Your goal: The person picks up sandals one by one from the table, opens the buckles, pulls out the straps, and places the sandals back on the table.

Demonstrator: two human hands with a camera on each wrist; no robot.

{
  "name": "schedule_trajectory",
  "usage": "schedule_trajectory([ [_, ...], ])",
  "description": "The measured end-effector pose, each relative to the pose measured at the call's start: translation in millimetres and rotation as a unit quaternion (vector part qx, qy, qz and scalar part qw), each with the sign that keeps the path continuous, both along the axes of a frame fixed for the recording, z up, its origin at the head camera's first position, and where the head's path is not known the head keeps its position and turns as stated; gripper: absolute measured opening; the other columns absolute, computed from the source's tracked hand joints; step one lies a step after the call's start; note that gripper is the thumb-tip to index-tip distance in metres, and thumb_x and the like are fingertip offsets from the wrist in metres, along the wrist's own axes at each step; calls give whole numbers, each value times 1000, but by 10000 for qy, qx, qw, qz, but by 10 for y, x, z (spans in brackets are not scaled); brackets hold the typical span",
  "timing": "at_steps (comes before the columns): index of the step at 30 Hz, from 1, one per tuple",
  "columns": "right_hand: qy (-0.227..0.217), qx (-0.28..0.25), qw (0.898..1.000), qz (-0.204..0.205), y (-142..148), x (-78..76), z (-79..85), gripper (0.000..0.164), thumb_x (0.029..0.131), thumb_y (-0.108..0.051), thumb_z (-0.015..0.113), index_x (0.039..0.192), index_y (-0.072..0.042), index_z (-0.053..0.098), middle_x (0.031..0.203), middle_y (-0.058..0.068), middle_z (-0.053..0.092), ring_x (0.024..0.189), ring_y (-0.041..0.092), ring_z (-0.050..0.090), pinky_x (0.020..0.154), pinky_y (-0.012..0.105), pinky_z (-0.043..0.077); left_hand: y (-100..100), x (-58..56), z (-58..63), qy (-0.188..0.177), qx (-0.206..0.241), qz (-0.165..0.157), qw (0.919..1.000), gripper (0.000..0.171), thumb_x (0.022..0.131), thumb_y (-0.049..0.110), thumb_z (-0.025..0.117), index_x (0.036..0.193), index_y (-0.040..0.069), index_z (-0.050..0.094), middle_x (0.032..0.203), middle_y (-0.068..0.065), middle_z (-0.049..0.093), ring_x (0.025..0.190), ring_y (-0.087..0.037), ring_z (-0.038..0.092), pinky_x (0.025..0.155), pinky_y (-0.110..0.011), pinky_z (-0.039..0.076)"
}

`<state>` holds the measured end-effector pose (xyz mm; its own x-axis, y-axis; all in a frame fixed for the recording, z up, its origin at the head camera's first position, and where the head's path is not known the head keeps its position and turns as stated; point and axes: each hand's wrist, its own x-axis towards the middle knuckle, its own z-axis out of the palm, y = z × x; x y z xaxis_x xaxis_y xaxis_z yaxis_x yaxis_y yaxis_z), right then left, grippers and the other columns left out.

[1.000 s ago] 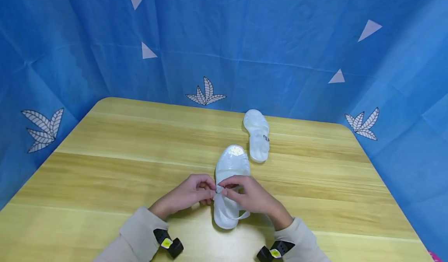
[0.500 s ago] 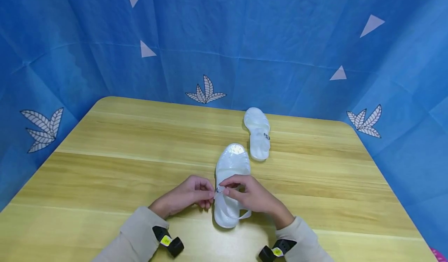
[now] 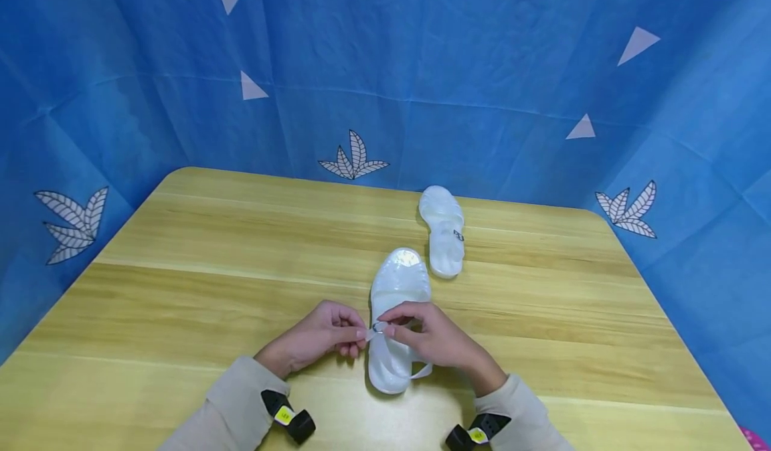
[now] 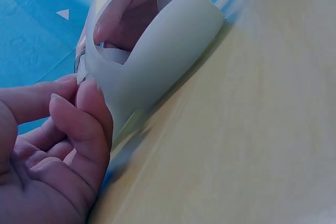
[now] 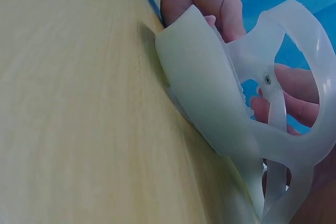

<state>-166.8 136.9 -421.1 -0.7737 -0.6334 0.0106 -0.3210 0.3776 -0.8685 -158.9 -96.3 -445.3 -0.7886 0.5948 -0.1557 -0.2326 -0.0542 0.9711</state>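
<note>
A white translucent jelly sandal lies toe-away on the table in front of me. At its left side is a small metal buckle on the ankle strap. My left hand pinches the strap's end between thumb and forefinger, just left of the buckle. From the other side, the right hand reaches across the sandal and pinches the strap by the buckle with thumb and forefinger. The left wrist view has the left fingertips at the strap, beside the pale heel. Looped heel straps stand up in the right wrist view.
A second white sandal, with its buckle on the right, lies farther back and slightly right. The wood-grain table has rounded far corners. Behind it hangs a blue curtain with printed white triangles and leaves.
My left hand has shifted slightly left, and a short stretch of strap now shows between its fingers and the buckle. The right hand stays nearly in place.
</note>
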Motion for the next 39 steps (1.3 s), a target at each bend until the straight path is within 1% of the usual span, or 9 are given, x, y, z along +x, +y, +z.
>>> schedule_trajectory([
  [5,22,-15,10000,17,-7,-8,4,21,93,-19,59,110,-10,67,102,2,68,93,14,61,81,28,50,9,16,11,-323,264,24,9991,7,89,4,60,87,-1,62,76,-6,65,60,-9,58,55,-19,49],
  [11,-43,-51,10000,-27,-14,-12,15,20,93,-17,59,109,-9,68,102,3,68,91,14,60,78,27,50,16,11,23,-446,361,101,9983,4,89,5,61,86,3,64,75,-2,66,60,-8,58,55,-19,49],
  [15,-71,-44,10000,-12,-11,-6,10,19,93,-17,59,108,-9,68,99,3,68,91,13,60,79,27,49,15,11,9,-432,476,103,9979,5,89,4,60,85,4,63,74,-2,65,59,-7,58,55,-18,49],
  [23,28,-14,10000,16,-19,3,17,19,92,-16,60,109,-10,68,99,1,68,92,12,60,80,27,49,11,15,4,-328,611,130,9975,5,88,2,59,84,3,63,73,-2,65,58,-6,58,54,-17,49],
  [30,19,-67,10000,10,-36,21,19,20,92,-16,61,109,-9,68,99,2,68,90,12,60,78,27,49,28,9,0,-283,543,113,9981,5,89,2,59,86,3,62,74,-2,66,59,-6,58,56,-17,49],
  [39,-7,-53,9999,-87,-56,27,-18,19,92,-18,61,108,-9,68,98,2,68,92,13,60,79,26,49,44,0,-19,-305,633,194,9973,5,88,1,59,86,3,62,72,-1,65,58,-6,58,55,-16,49],
])
